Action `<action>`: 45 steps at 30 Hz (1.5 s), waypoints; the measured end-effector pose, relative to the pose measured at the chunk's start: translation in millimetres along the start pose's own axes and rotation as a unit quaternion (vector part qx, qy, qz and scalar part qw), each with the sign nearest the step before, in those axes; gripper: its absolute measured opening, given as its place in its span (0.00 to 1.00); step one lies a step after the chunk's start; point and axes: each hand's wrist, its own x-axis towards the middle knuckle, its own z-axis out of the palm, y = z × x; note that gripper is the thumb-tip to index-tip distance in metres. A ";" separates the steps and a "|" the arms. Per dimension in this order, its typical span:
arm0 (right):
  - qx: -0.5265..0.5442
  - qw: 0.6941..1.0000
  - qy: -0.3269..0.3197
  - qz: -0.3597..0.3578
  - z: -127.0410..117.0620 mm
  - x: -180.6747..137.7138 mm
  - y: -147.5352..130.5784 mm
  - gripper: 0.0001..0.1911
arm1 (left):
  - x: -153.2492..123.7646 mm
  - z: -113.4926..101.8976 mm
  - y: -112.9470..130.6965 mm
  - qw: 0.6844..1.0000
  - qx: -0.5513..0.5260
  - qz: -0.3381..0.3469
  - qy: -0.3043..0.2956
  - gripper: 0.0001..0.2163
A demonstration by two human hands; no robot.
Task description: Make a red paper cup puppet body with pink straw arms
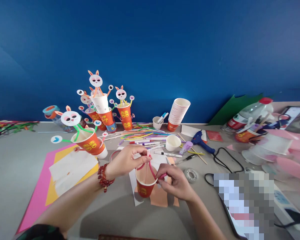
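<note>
A red paper cup [144, 191] with gold characters stands upright in front of me. Above its mouth, my left hand [128, 160] is closed in a pinch on the top of a thin stick [146, 172] that runs down into the cup. A red pipe cleaner [152, 169] curves from those fingers toward the cup's right rim. There my right hand [174, 182] is closed on the pipe cleaner, its fingers touching or very near the rim. The inside bottom of the cup is hidden.
Rabbit-faced cup figures [91, 143] stand at the back left. Behind the cup lie several pipe cleaners [140, 134], markers [168, 154] and a white cup [173, 143]. To the right are a blue glue gun [201, 141] with its cord, a tape roll [190, 175] and a bottle [250, 113].
</note>
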 end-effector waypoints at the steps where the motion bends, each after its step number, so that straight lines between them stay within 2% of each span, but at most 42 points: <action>1: -0.003 1.000 0.004 0.002 -0.3 -0.1 0.1 0.06 | -3.6 0.9 0.6 0.999 0.030 0.007 0.038 0.11; 2: -0.008 1.000 0.011 0.005 -0.7 -0.3 0.4 0.06 | -8.4 2.5 1.2 0.993 0.068 0.019 0.092 0.11; 4: -0.018 1.000 0.023 0.009 -1.1 -0.6 1.5 0.05 | -21.4 8.4 2.9 0.963 0.153 0.066 0.211 0.13; 5: -0.024 0.999 0.028 0.013 -1.0 -0.7 2.3 0.05 | -28.8 13.1 3.9 0.943 0.184 0.095 0.262 0.09; 6: -0.029 0.999 0.031 0.017 -0.7 -0.9 3.1 0.05 | -36.0 19.1 5.0 0.929 0.209 0.134 0.274 0.05; 8: -0.036 0.998 0.037 0.024 0.8 -1.2 4.7 0.03 | -47.8 34.1 6.8 0.930 0.250 0.174 0.206 0.06; 10: -0.045 0.997 0.050 0.027 3.3 -1.5 6.2 0.03 | -54.0 50.4 7.1 0.937 0.276 0.157 0.147 0.09; 13: -0.068 0.995 0.068 0.023 7.7 -1.8 8.3 0.04 | -53.9 68.5 3.5 0.927 0.315 0.128 0.159 0.05; 15: -0.082 0.994 0.071 0.022 10.2 -2.1 9.6 0.05 | -51.3 73.1 0.1 0.926 0.320 0.113 0.167 0.05; 20: -0.076 0.993 0.082 0.032 13.0 -3.5 11.3 0.07 | -47.5 70.1 -4.2 0.946 0.280 0.084 0.140 0.07; 26: -0.132 0.987 0.084 -0.026 14.3 -3.5 10.6 0.08 | -43.7 67.9 -9.9 0.965 0.223 0.071 0.119 0.07; 33: -0.150 0.984 0.082 -0.043 15.3 -2.2 11.3 0.08 | -38.8 69.6 -16.8 0.964 0.214 0.067 0.143 0.05; 39: -0.154 0.983 0.052 -0.087 17.2 -4.8 12.4 0.12 | -39.3 68.8 -18.8 0.965 0.185 0.072 0.171 0.05; 45: -0.140 0.986 0.069 -0.066 19.1 -5.1 14.5 0.15 | -38.7 67.9 -23.4 0.968 0.159 0.082 0.178 0.05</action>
